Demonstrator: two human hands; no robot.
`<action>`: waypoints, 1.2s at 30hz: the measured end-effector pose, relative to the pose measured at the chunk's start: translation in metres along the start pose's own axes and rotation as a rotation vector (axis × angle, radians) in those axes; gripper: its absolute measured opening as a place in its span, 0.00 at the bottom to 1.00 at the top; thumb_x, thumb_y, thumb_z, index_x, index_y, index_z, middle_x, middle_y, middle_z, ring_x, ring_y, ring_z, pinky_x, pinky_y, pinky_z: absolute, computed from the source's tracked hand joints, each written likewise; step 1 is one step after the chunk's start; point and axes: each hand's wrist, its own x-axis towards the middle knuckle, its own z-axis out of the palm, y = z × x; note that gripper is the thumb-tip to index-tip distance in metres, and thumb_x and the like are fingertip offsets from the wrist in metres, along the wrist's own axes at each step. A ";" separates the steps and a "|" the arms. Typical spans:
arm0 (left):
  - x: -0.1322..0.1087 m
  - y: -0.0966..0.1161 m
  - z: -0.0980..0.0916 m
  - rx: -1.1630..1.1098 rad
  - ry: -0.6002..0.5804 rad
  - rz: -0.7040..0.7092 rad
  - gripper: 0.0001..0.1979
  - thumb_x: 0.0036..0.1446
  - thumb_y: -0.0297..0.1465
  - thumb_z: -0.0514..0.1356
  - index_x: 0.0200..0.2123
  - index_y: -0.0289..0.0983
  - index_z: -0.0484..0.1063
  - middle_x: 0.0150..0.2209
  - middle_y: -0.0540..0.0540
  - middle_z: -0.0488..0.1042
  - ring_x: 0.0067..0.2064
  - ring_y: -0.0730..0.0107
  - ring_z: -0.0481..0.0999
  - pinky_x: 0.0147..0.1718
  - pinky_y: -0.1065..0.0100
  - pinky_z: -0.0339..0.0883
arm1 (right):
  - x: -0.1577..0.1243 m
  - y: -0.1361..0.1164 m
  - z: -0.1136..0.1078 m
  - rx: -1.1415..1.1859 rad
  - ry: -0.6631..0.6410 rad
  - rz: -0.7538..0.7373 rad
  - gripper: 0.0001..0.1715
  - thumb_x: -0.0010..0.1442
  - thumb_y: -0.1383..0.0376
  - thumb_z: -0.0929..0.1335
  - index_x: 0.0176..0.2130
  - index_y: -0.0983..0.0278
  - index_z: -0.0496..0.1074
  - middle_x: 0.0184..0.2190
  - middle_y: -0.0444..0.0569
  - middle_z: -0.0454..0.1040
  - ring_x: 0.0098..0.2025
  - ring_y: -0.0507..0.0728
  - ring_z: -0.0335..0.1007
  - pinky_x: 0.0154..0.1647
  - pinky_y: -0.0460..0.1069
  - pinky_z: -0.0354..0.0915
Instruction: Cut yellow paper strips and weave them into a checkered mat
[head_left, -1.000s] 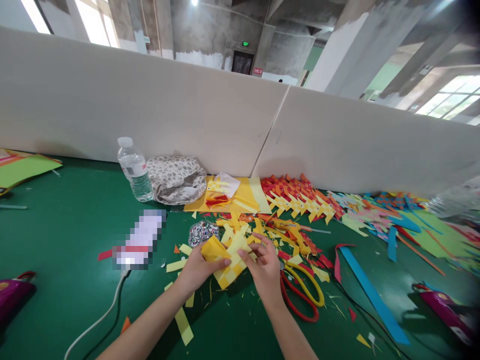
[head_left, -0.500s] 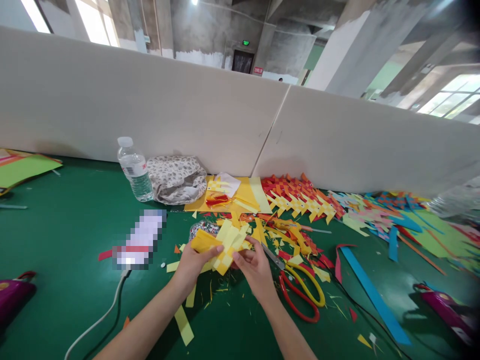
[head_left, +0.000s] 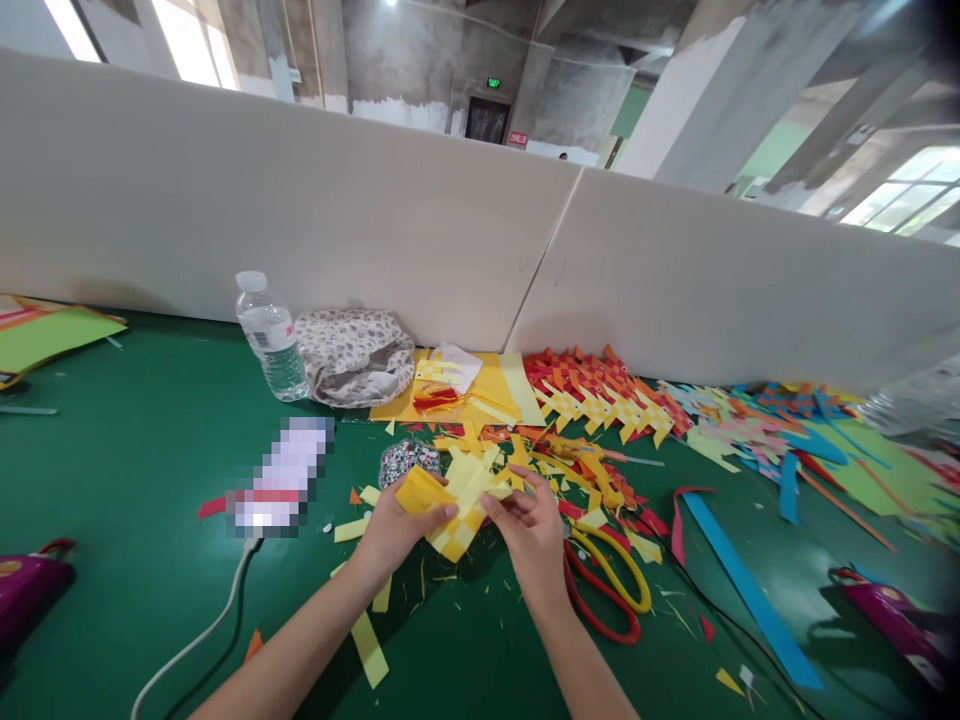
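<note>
One left hand, one right hand, fingers of both gripping checkered yellow paper, scissors at four o'clock from it, bottle at ten

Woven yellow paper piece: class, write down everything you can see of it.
The woven yellow paper piece looks like thin paper or card in two yellows, one pale, one deeper. Its lower part shows a checkered weave, with a corner pointing toward the wearer. Pale strips form the upper part; a deeper yellow flap reaches left. The left hand pinches that flap, and the right hand holds the opposite side. It is over the green table; its underside is hidden.
</note>
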 end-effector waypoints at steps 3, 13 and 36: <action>0.000 0.001 0.000 0.002 0.021 0.004 0.17 0.34 0.30 0.68 0.31 0.36 0.69 0.24 0.52 0.73 0.25 0.72 0.72 0.26 0.72 0.66 | 0.001 0.001 0.003 0.055 -0.040 0.058 0.38 0.42 0.63 0.74 0.50 0.63 0.57 0.28 0.47 0.77 0.31 0.57 0.74 0.33 0.50 0.69; -0.002 0.000 0.001 -0.045 -0.103 0.020 0.19 0.39 0.32 0.67 0.37 0.35 0.69 0.37 0.45 0.76 0.37 0.62 0.75 0.37 0.64 0.68 | -0.001 0.005 0.005 0.058 -0.116 0.104 0.43 0.39 0.65 0.74 0.51 0.63 0.55 0.30 0.49 0.77 0.33 0.59 0.74 0.34 0.51 0.69; 0.008 -0.015 -0.003 -0.227 -0.293 0.021 0.30 0.32 0.21 0.66 0.43 0.38 0.64 0.44 0.44 0.71 0.33 0.67 0.75 0.31 0.68 0.68 | 0.000 0.005 0.002 0.079 0.065 -0.005 0.35 0.45 0.66 0.73 0.50 0.63 0.57 0.35 0.50 0.75 0.37 0.58 0.72 0.38 0.52 0.68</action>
